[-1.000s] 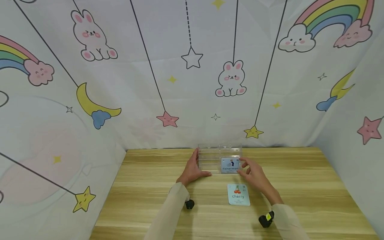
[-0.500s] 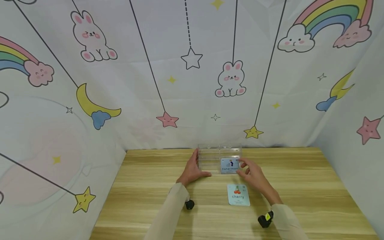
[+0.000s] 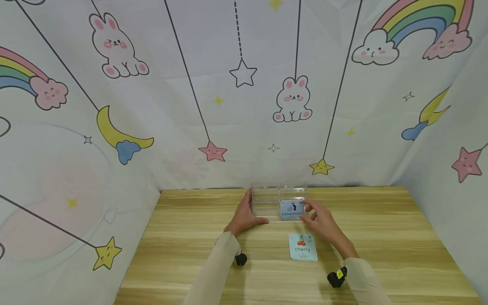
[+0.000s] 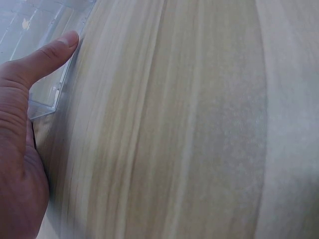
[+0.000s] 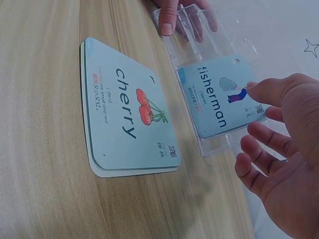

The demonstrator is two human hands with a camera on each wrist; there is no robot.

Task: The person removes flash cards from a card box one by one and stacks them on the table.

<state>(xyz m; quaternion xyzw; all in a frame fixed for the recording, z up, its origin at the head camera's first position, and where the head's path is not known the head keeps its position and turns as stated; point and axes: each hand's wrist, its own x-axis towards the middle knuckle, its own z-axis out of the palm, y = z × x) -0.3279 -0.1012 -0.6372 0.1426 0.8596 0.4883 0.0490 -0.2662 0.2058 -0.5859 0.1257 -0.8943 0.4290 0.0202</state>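
Note:
A clear plastic card rack (image 3: 265,202) with several compartments stands at the back of the table. My left hand (image 3: 244,215) holds its left side, the thumb (image 4: 64,44) lying along the front edge. In the rack's lower right compartment, a blue flashcard (image 5: 219,99) reading "fisherman" leans back. My right hand (image 3: 322,220) pinches this card at its right edge. In the right wrist view the thumb touches its face, and the other fingers are loosely bent beside it. A stack of flashcards (image 5: 129,109), "cherry" on top, lies in front of the rack.
The wooden table (image 3: 183,254) meets a white printed curtain (image 3: 244,127) just behind the rack. More curtain closes in both sides. Black cameras sit on both wrists, the right one (image 3: 336,278) low over the table.

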